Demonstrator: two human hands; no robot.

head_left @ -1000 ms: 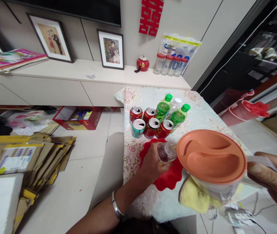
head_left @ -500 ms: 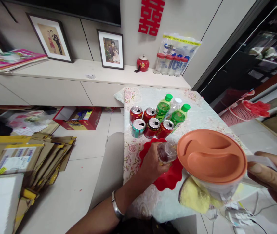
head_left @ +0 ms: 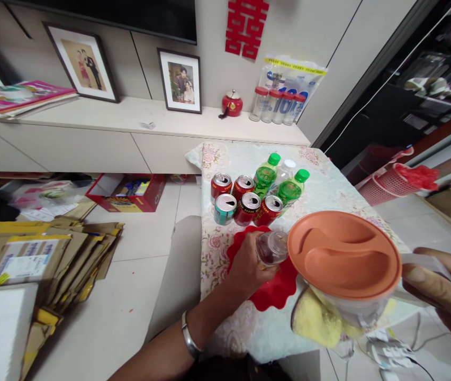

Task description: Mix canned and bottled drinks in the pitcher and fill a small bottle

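My left hand (head_left: 245, 264) is wrapped round a small clear bottle (head_left: 272, 247), its uncapped mouth tilted to the right over a red scalloped tray (head_left: 275, 290). At the right, my right hand (head_left: 443, 291) grips the translucent handle of a clear pitcher (head_left: 362, 309) with an orange lid (head_left: 344, 254). The pitcher's left rim meets the bottle's mouth; I cannot tell whether liquid is running between them. Beneath the pitcher, a yellow cloth (head_left: 316, 320) lies on the table.
Beyond the tray stand several opened drink cans (head_left: 248, 209) and three bottles (head_left: 285, 182) with green or white caps. A flowered cloth covers the table (head_left: 215, 280). Flattened cardboard (head_left: 62, 259) is piled on the floor at left; a power strip (head_left: 392, 352) with cables lies at lower right.
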